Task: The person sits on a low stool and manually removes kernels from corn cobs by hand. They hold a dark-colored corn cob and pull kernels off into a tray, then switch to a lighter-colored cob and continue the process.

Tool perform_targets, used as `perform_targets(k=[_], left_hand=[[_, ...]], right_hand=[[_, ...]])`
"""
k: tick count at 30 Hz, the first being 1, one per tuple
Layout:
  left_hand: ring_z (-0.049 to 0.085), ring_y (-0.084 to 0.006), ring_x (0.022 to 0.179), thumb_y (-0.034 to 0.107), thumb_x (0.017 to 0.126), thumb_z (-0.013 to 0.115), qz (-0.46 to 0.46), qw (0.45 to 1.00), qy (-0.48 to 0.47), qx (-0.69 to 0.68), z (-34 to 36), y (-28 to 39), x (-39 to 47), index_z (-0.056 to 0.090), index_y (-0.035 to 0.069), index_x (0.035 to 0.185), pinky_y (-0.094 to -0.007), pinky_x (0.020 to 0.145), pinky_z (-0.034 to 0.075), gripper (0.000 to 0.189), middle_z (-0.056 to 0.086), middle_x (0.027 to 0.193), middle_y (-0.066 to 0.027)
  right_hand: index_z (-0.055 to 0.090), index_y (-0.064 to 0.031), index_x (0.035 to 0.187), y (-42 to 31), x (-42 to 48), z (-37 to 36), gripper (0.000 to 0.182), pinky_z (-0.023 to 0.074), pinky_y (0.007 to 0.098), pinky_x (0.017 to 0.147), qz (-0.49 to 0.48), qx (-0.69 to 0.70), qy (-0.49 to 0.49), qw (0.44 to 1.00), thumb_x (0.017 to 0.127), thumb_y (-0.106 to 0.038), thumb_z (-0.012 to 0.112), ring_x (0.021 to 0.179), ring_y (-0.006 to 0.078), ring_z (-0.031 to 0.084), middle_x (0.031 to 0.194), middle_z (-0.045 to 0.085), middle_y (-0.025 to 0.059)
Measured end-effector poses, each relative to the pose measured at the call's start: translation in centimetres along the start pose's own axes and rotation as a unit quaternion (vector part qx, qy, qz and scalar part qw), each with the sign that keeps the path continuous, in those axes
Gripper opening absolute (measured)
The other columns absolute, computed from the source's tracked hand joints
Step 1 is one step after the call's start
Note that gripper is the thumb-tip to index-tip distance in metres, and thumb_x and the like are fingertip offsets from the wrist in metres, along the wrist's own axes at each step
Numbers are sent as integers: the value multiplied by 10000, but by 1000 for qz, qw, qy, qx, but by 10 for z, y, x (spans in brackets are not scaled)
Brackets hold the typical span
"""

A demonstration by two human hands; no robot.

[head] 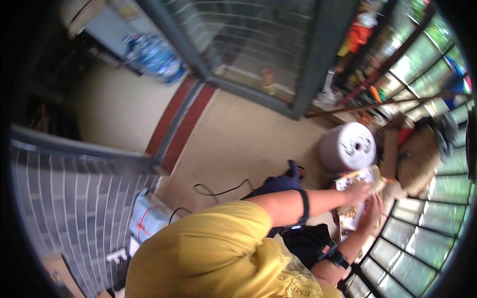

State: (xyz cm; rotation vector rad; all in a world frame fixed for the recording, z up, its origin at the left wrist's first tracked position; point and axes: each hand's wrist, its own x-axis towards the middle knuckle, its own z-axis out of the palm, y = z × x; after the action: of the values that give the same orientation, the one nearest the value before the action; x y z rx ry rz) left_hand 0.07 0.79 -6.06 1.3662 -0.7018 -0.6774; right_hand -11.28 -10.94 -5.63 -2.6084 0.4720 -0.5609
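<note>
My left hand (357, 195) grips a pale yellow, bumpy piece that looks like a corn cob (378, 185); blur hides its detail. Close beside it, my right hand (370, 215) has its fingers bent and pointing at the left hand. Whether the right fingers touch or hold the piece is unclear. Both hands are over a shallow white box (350, 223) in front of my knees. Small yellow and brown bits (347, 211), perhaps kernels, lie scattered in it. My palms are mostly hidden.
A whitish cylinder (348, 147) with a central hole stands beyond the box. Beside it leans a woven basket (419, 162). A glass door (257, 52) stands at the top, and a black cable (214, 194) crosses the floor. Barred windows (402, 238) line the right.
</note>
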Motion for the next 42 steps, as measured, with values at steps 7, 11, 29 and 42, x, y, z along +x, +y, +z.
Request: perform_targets(k=[7,11,29,42], left_hand=[[544,-345,1100,160,955,396,-116,991,-53,50,-5,-1,0,442,-29,1258,-400,938,411,360,568,1151,-253],[557,-365,1073,187,944,405,-81,995,-50,1,-1,9,-6,463,-28,1215,-409,917,415,351,579,1121,-258],[479,-154,1172,154,998,346,-202,959,-98,-171,26,49,10,284,-37,1413,-278,975,392,461,450,1336,-125],[595,-111,704,241,974,430,-241,924,-59,-291,33,43,17,505,25,1113,-257,644,512,268,598,865,-56]], right_hand=[[568,46,793,-37,18,15,189,423,387,628,245,177,7,953,820,-133,512,647,256,528,705,574,178],[627,49,879,-48,19,-6,196,468,391,672,272,197,-10,942,824,-109,526,692,305,618,779,638,222],[671,41,900,-33,14,-37,222,367,211,541,344,425,72,834,865,-178,669,600,42,437,714,561,-29],[653,35,1041,-20,6,-28,217,455,241,598,339,485,92,801,873,-62,556,641,86,549,749,616,31]])
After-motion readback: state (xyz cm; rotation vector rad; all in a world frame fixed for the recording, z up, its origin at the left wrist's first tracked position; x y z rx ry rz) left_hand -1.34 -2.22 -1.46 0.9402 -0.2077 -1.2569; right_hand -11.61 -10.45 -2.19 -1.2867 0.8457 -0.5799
